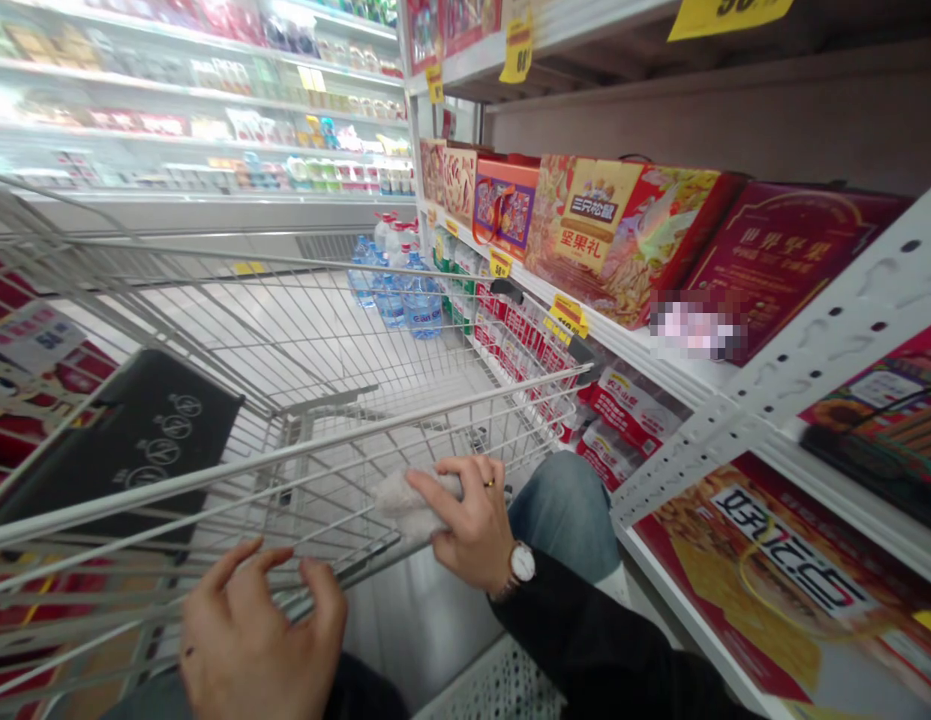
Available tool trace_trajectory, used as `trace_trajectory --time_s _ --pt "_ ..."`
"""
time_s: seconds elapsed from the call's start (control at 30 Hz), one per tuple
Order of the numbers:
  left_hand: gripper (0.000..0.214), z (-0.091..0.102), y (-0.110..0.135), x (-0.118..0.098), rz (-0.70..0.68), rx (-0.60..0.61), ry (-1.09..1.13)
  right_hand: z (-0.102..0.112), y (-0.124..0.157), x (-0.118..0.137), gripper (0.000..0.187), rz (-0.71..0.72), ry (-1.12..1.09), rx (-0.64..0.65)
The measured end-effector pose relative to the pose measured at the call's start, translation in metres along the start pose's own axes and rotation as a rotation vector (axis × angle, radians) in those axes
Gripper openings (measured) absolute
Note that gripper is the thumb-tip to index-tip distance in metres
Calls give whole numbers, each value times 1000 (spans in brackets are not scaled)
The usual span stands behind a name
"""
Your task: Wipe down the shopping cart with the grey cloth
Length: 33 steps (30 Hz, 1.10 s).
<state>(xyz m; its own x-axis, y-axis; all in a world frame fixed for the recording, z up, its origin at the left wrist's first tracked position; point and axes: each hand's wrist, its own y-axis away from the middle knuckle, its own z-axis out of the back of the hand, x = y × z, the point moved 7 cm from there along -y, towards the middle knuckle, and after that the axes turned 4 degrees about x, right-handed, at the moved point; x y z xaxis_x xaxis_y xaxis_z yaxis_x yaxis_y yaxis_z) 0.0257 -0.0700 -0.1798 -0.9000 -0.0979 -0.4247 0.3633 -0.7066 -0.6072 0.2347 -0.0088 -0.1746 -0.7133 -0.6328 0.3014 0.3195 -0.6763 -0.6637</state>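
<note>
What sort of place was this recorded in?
Most likely a supermarket: a wire shopping cart, boxed goods with yellow price tags along white shelving, and a brightly lit, stocked display case in the background.

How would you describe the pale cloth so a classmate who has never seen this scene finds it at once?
Find the wire shopping cart, then the right hand, with a watch at its wrist. The pale cloth is bunched in that hand. It looks soft and crumpled, unlike the rigid cart beside it.

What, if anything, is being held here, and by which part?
The right grip holds a pale, cloth-like wad by its near end; whether the left grip holds the cart cannot be told.
</note>
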Motion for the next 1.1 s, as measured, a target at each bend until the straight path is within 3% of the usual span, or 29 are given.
trace_trajectory --time_s 0.17,0.27,0.37,0.53,0.63,0.8,1.0,1.1 --pt "45 -6 11 -25 -76 21 11 8 -3 -6 78 5 6 -144" --pt "49 -30 12 -46 -201 157 260 -4 5 -18 76 -20 36 -80" --pt "59 -60 10 -61 -237 286 432 -8 7 -27 75 -48 53 -3" --pt "61 -92 4 -68 -217 346 448 8 -5 -30 75 -47 40 -88" --pt "58 -97 4 -69 -226 365 400 5 -3 -36 76 -70 33 -89" --pt "56 -93 3 -69 -222 379 393 -6 6 -41 74 -91 43 12" --pt "50 -89 1 -60 -210 354 378 21 -21 -20 75 -30 34 -88" --pt "50 -89 1 -56 -208 351 382 20 -22 -17 74 -9 21 -103"
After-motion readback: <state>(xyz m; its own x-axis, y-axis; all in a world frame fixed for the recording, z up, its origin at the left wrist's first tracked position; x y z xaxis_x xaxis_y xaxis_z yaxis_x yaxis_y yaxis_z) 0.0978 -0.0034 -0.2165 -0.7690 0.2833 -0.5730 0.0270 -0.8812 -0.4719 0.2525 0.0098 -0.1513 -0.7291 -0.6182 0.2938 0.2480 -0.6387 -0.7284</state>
